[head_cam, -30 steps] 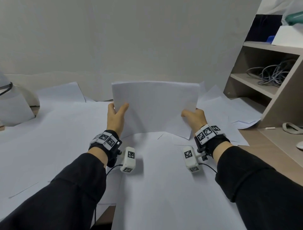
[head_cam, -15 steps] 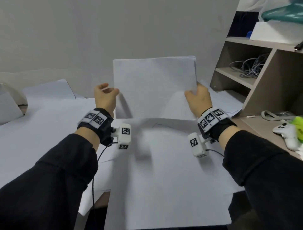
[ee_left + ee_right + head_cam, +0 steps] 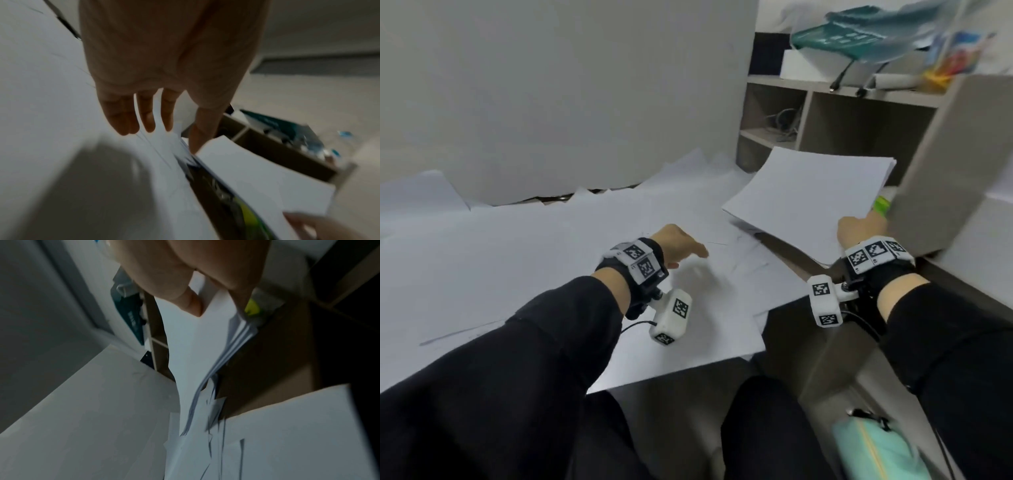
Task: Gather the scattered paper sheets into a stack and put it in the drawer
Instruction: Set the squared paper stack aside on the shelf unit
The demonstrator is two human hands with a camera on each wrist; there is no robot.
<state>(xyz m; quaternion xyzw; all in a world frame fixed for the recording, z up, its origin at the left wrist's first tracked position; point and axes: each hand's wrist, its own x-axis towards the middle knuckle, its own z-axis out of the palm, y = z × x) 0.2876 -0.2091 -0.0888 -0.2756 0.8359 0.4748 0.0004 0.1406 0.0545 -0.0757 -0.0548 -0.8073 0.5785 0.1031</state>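
A stack of white paper sheets point(image 3: 808, 202) hangs in the air at the right, lying nearly flat. My right hand point(image 3: 861, 229) pinches its near right corner, thumb on top point(image 3: 189, 303) and fingers under the stack point(image 3: 197, 353). My left hand point(image 3: 678, 245) hovers over the paper-covered desk point(image 3: 517, 257), fingers straight and relaxed point(image 3: 144, 116), holding nothing. The same stack point(image 3: 257, 175) shows to the right of the left hand. No drawer can be made out.
Large white sheets point(image 3: 688, 325) cover the desk and overhang its front edge. A beige shelf unit point(image 3: 825, 123) with cables stands at the right, and a beige panel point(image 3: 941, 164) is close beside my right hand. A mint pouch point(image 3: 873, 448) lies low right.
The stack went from upright in front of me to nearly flat at the right. My left hand let go of it and dropped towards the desk. My head turned right and down.
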